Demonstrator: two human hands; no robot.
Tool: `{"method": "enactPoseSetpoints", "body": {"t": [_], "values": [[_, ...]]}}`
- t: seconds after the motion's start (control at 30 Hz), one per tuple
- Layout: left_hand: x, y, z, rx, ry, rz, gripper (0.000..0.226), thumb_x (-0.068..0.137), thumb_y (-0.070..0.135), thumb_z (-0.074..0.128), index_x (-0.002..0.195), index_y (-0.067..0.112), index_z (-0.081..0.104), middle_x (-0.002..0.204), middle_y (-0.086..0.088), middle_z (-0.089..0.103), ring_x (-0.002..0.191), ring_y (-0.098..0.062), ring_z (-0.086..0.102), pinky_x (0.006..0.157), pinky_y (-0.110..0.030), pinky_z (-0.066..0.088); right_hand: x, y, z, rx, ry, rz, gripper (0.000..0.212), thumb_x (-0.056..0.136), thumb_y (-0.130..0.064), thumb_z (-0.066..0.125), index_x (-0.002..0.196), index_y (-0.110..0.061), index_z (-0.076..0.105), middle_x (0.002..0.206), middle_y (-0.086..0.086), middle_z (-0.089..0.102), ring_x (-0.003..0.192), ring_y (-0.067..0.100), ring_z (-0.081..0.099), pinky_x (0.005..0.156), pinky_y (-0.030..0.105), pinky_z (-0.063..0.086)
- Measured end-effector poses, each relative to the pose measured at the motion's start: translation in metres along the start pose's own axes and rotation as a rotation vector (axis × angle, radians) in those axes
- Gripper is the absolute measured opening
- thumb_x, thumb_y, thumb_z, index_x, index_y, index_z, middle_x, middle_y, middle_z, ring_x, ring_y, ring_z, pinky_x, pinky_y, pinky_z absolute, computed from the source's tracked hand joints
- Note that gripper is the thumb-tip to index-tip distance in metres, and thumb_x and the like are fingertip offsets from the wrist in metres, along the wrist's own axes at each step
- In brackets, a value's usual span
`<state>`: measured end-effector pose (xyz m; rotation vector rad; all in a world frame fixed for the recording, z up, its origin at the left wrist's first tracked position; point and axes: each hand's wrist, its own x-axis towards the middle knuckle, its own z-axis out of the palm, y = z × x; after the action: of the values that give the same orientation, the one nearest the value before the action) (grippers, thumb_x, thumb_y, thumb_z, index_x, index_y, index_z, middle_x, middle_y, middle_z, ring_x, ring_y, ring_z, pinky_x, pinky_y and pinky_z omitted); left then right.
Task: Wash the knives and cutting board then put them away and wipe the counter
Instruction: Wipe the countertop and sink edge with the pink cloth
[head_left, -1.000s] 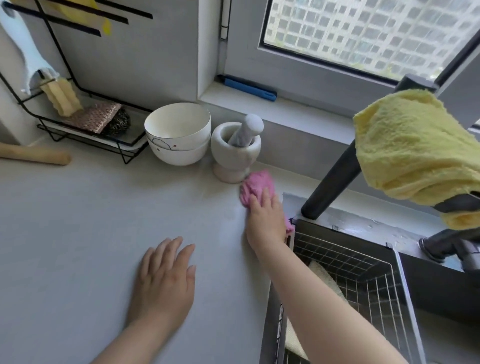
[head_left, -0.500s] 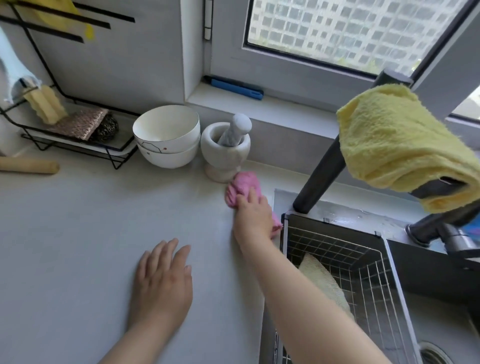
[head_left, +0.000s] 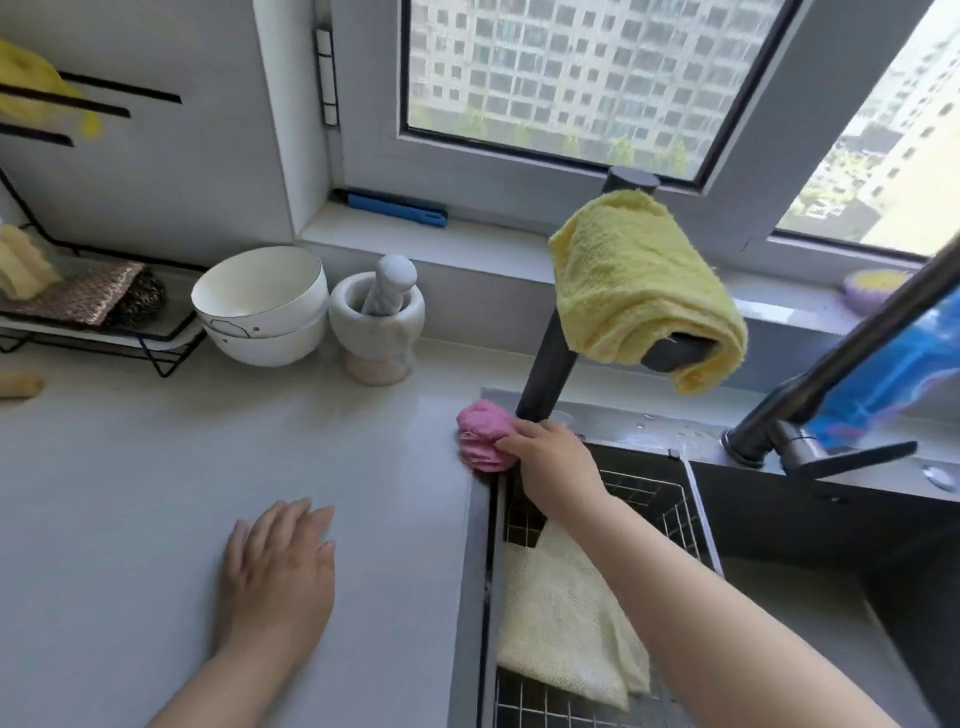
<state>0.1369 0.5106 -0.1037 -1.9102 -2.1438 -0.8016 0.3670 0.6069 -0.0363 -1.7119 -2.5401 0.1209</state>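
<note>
My right hand (head_left: 553, 462) grips a bunched pink cloth (head_left: 480, 434) at the back left corner of the sink, beside the foot of a dark faucet post (head_left: 548, 353). The cloth lies on the grey counter (head_left: 130, 493) at the sink's rim. Flat on the counter near its front lies my left hand (head_left: 278, 566), fingers straight and holding nothing. No knife or cutting board shows in the head view.
Stacked white bowls (head_left: 262, 304) and a marble mortar with pestle (head_left: 379, 325) stand at the counter's back. A wire rack (head_left: 98, 322) with scourers sits far left. A yellow towel (head_left: 639, 286) hangs over the faucet. A pale cloth (head_left: 561, 613) lies in the sink's wire basket (head_left: 649, 488).
My right hand has slid the pink cloth away from the mortar's foot, rightward to the sink corner by the faucet post. My left hand has stayed flat on the counter.
</note>
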Motion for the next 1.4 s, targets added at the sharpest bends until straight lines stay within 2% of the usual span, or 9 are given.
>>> {"method": "enactPoseSetpoints", "body": {"t": [0.1,0.17,0.33,0.43,0.53,0.8,0.9,1.07,1.4], "values": [[0.011,0.047,0.004,-0.118,-0.138,0.058,0.046,0.072,0.027,0.034,0.09,0.005,0.07,0.091,-0.015,0.071,0.097,-0.025,0.054,0.094,-0.036,0.028,-0.024,0.039,-0.013,0.134,0.183,0.004,0.036,0.082,0.008,0.051,0.109,-0.009,0.068,0.127,0.011,0.06,0.107,0.038,0.056,0.087,0.042,0.047],[0.022,0.088,0.006,-0.14,-0.324,0.114,0.069,0.072,0.043,0.018,0.118,0.011,0.059,0.123,-0.008,0.06,0.117,-0.023,0.054,0.106,-0.038,0.028,-0.034,0.058,-0.019,0.252,0.356,0.095,0.032,0.079,0.01,0.053,0.102,-0.004,0.07,0.117,0.014,0.065,0.099,0.039,0.061,0.08,0.042,0.051],[0.023,0.138,0.023,-0.076,-0.553,0.148,0.099,0.057,0.062,-0.015,0.147,0.027,0.004,0.156,0.01,0.0,0.143,-0.008,-0.006,0.111,-0.031,-0.017,-0.012,0.09,-0.028,0.487,0.418,0.586,0.033,0.089,0.003,0.041,0.12,0.001,0.051,0.113,0.02,0.058,0.1,0.032,0.054,0.066,0.021,0.023],[0.021,0.134,0.033,0.002,-0.469,0.186,0.089,0.065,0.053,0.003,0.142,0.019,0.033,0.15,0.0,0.03,0.141,-0.014,0.02,0.108,-0.027,-0.017,0.016,0.103,-0.021,0.473,0.2,0.768,0.034,0.087,0.003,0.043,0.12,0.001,0.051,0.1,0.015,0.055,0.085,0.027,0.051,0.068,0.029,0.036],[0.018,0.13,0.038,-0.071,-0.542,0.179,0.055,0.069,0.035,0.033,0.107,0.015,0.068,0.11,-0.002,0.068,0.113,-0.016,0.043,0.106,-0.025,0.004,0.027,0.089,-0.01,0.412,0.049,0.582,0.034,0.092,-0.002,0.039,0.122,-0.013,0.051,0.119,0.019,0.055,0.102,0.028,0.053,0.083,0.035,0.042],[0.015,0.128,0.05,-0.016,-0.348,0.237,0.05,0.072,0.03,0.036,0.105,0.01,0.067,0.107,-0.007,0.069,0.108,-0.016,0.04,0.094,-0.035,0.024,0.015,0.111,-0.011,0.385,-0.142,0.227,0.047,0.086,0.006,0.038,0.119,-0.019,0.06,0.093,0.002,0.056,0.089,0.027,0.057,0.071,0.029,0.049],[0.016,0.128,0.05,-0.009,-0.351,0.243,0.049,0.073,0.03,0.036,0.105,0.01,0.067,0.107,-0.008,0.069,0.108,-0.018,0.045,0.094,-0.035,0.024,-0.007,0.157,-0.018,0.521,-0.103,0.441,0.035,0.093,-0.01,0.04,0.121,-0.01,0.06,0.122,0.017,0.06,0.112,0.033,0.057,0.084,0.033,0.048],[0.014,0.131,0.045,-0.023,-0.455,0.169,0.059,0.076,0.034,0.028,0.115,0.008,0.064,0.119,-0.011,0.063,0.113,-0.03,0.057,0.1,-0.033,0.014,-0.022,0.188,-0.008,0.253,0.037,0.562,0.056,0.085,0.011,0.04,0.133,-0.016,0.049,0.148,0.003,0.038,0.134,0.023,0.035,0.11,0.032,0.03],[0.012,0.131,0.046,0.009,-0.442,0.172,0.055,0.075,0.029,0.031,0.111,0.004,0.065,0.114,-0.014,0.065,0.108,-0.033,0.06,0.099,-0.035,0.017,-0.054,0.173,-0.014,0.088,0.021,0.575,0.05,0.078,0.015,0.04,0.119,-0.007,0.059,0.128,0.011,0.056,0.114,0.032,0.05,0.093,0.039,0.045]]}}
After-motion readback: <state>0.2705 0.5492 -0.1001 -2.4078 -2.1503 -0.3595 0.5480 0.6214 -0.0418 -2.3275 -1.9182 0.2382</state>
